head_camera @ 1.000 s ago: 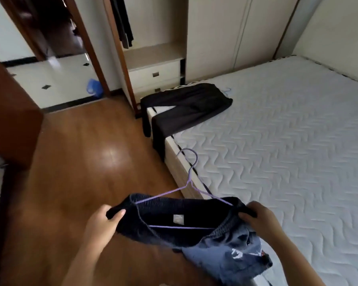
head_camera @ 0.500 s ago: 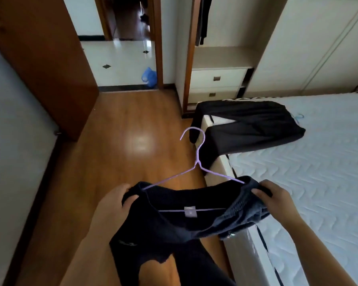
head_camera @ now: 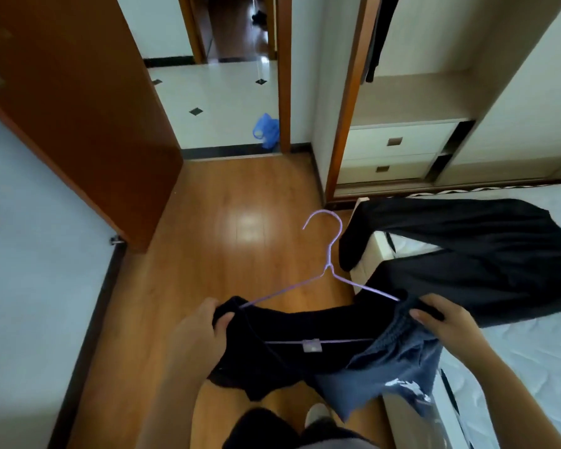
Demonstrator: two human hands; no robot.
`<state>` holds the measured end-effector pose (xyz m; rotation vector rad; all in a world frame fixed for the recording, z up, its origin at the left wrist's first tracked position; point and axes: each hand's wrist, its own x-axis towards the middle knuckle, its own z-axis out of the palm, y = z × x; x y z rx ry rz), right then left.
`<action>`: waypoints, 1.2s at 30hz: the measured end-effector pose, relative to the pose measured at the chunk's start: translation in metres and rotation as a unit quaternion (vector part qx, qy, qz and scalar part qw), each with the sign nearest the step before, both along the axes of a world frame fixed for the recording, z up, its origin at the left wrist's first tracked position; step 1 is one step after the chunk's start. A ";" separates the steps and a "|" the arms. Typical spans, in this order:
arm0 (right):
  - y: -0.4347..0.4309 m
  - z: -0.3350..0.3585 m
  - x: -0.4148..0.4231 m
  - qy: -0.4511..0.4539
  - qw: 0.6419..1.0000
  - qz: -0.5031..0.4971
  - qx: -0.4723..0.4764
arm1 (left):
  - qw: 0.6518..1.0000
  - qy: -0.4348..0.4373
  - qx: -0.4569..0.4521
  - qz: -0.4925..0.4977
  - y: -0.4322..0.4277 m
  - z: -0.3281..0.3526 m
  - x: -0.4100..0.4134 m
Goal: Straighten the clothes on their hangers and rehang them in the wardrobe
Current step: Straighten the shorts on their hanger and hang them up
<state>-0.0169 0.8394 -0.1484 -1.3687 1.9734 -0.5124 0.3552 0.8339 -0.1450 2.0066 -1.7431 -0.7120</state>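
Note:
A dark navy garment (head_camera: 292, 358) hangs on a thin purple hanger (head_camera: 329, 270), held out in front of me above the floor. My left hand (head_camera: 201, 332) grips the garment's left shoulder over the hanger end. My right hand (head_camera: 441, 322) grips the right shoulder the same way. The hanger's hook points away from me. A black garment (head_camera: 473, 254) lies spread on the corner of the bed (head_camera: 531, 358), partly draped over its edge. The open wardrobe (head_camera: 415, 102) stands beyond, with a dark garment (head_camera: 378, 34) hanging inside.
Two white drawers (head_camera: 392, 153) sit low in the wardrobe. A brown door (head_camera: 78, 108) stands open on the left. A blue plastic bag (head_camera: 266, 129) lies on the tiled floor in the doorway. Wooden floor (head_camera: 240, 228) stretches between me and the wardrobe.
My view has swung left and moved closer to the wardrobe and doorway. Both hands keep hold of the navy garment on the hanger, which has lifted off the bed edge.

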 end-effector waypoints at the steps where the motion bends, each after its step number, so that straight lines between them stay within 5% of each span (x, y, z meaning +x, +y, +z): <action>1: -0.019 -0.003 0.004 0.000 1.000 0.005 0.012 | 1.000 0.003 0.009 0.011 -0.016 -0.003 0.006; 16: -0.335 0.009 0.076 0.030 0.999 -0.022 0.007 | 0.994 -0.062 0.008 -0.089 -0.387 -0.002 0.074; 25: -0.407 -0.020 -0.039 -0.003 0.966 -0.257 -0.002 | 0.965 -0.020 -0.033 -0.259 -0.574 0.010 -0.084; 36: -0.498 0.002 -0.197 0.041 0.945 -0.325 -0.009 | 0.951 0.002 -0.065 -0.301 -0.712 0.031 -0.295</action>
